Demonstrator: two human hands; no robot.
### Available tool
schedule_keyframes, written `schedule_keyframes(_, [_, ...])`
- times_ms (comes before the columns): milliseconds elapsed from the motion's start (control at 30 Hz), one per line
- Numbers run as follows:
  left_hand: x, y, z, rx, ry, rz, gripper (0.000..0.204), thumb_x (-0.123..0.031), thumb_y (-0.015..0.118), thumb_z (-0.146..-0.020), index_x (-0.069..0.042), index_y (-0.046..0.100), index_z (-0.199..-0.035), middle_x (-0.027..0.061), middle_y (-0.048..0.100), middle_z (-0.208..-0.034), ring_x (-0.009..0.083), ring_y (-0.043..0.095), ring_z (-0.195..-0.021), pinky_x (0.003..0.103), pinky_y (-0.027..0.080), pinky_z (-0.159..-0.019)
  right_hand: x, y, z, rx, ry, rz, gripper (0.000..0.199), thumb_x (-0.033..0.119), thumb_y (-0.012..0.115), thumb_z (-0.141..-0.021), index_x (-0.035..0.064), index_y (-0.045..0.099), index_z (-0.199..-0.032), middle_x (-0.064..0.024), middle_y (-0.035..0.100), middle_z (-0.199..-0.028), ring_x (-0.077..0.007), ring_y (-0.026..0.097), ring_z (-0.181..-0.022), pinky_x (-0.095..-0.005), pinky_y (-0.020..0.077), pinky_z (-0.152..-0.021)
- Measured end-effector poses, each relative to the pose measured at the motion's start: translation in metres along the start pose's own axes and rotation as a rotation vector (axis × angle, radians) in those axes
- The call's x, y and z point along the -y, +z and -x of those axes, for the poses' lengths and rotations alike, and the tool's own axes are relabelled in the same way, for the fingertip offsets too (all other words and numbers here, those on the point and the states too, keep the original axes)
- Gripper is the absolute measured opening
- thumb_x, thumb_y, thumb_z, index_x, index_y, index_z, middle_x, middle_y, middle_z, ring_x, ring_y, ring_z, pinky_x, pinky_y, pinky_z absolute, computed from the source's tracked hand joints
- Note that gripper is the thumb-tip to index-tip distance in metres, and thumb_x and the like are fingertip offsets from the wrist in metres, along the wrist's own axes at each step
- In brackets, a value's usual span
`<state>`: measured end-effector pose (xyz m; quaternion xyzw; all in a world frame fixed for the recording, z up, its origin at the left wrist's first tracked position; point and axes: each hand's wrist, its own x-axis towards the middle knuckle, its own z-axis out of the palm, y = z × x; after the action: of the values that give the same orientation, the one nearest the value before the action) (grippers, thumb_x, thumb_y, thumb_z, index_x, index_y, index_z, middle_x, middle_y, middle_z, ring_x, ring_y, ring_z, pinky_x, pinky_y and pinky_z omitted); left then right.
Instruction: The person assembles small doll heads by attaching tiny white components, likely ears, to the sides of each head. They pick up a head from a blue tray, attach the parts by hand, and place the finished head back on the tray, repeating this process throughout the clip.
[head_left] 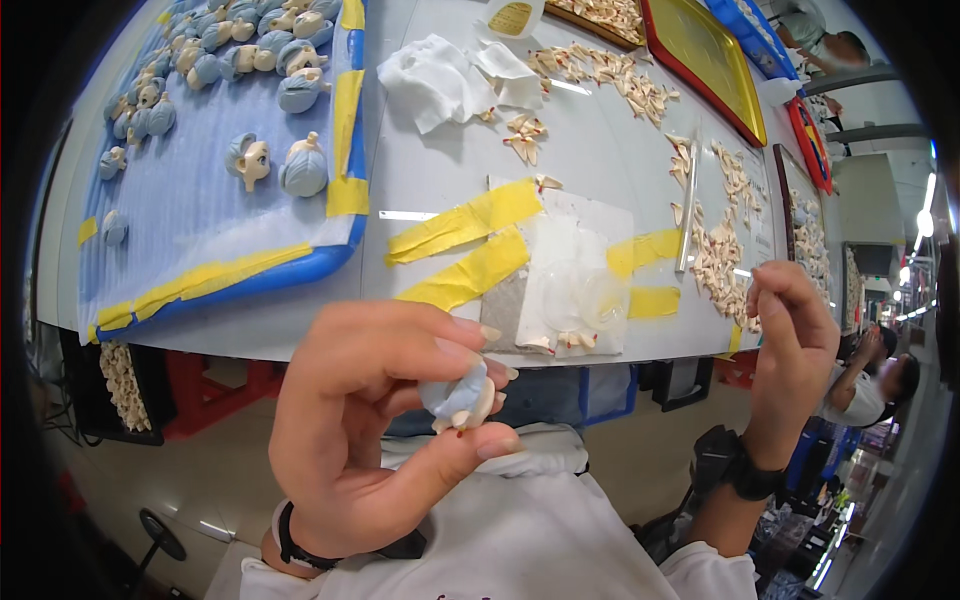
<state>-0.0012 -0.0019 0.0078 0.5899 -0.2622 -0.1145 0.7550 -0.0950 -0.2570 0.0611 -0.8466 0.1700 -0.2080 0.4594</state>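
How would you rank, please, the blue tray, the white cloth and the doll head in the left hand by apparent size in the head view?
1. blue tray
2. white cloth
3. doll head, though nearness to the camera enlarges it.

Left hand (375, 420) is pinching a blue-haired doll head (460, 397) between its fingertips. Right hand (792, 345) is hovering, curled, beside the table (600, 150).
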Motion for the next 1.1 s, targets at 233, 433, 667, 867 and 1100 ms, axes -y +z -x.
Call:
schedule_keyframes(233, [0.000,0.002,0.002,0.060,0.006,-0.106,0.044,-0.008,0.074,-0.069,-0.001,0.043,-0.100,0.0153,0.048,-0.099,0.0221,0.059,-0.076,0.026,0.051,-0.061,0.015,0.010,0.019,0.083,-0.018,-0.041,0.018,-0.006,0.057,-0.071,-0.0058,0.061,-0.088,-0.0085,0.056,-0.081,-0.0133,0.051,-0.072,-0.0237,0.0400,-0.068])
schedule_keyframes(433, [0.002,-0.006,0.002,0.136,0.017,-0.098,0.047,-0.007,0.074,-0.067,0.001,0.045,-0.103,0.0168,0.050,-0.101,0.0237,0.058,-0.080,0.029,0.049,-0.067,0.032,0.030,0.011,0.115,0.061,-0.180,0.012,-0.006,0.059,-0.071,-0.0027,0.056,-0.082,-0.0093,0.057,-0.077,-0.0124,0.052,-0.068,-0.0191,0.0391,-0.061])
schedule_keyframes(667, [0.004,-0.020,-0.006,0.328,0.132,-0.217,0.054,-0.009,0.076,-0.063,0.005,0.049,-0.108,0.0200,0.055,-0.103,0.0260,0.057,-0.086,0.035,0.044,-0.080,0.028,0.049,-0.014,0.265,-0.316,0.114,0.017,-0.013,0.060,-0.067,-0.0018,0.055,-0.079,-0.0107,0.056,-0.080,-0.0167,0.055,-0.072,-0.0238,0.0432,-0.063])
schedule_keyframes(867, [0.005,-0.017,-0.001,0.181,0.017,-0.114,0.046,-0.008,0.077,-0.064,0.003,0.050,-0.100,0.0193,0.053,-0.102,0.0247,0.057,-0.086,0.033,0.045,-0.076,0.038,0.059,-0.021,0.293,-0.484,0.384,0.018,-0.010,0.064,-0.060,-0.0006,0.058,-0.074,-0.0102,0.056,-0.076,-0.0184,0.053,-0.070,-0.0273,0.0420,-0.062])
schedule_keyframes(1100, [0.011,-0.024,-0.010,0.305,0.200,-0.248,0.043,-0.007,0.075,-0.066,0.001,0.049,-0.100,0.0190,0.050,-0.103,0.0237,0.057,-0.085,0.028,0.047,-0.069,0.036,0.060,-0.023,0.280,-0.724,0.593,0.017,-0.005,0.066,-0.054,0.0003,0.057,-0.068,-0.0083,0.054,-0.070,-0.0220,0.051,-0.066,-0.0289,0.0403,-0.058])
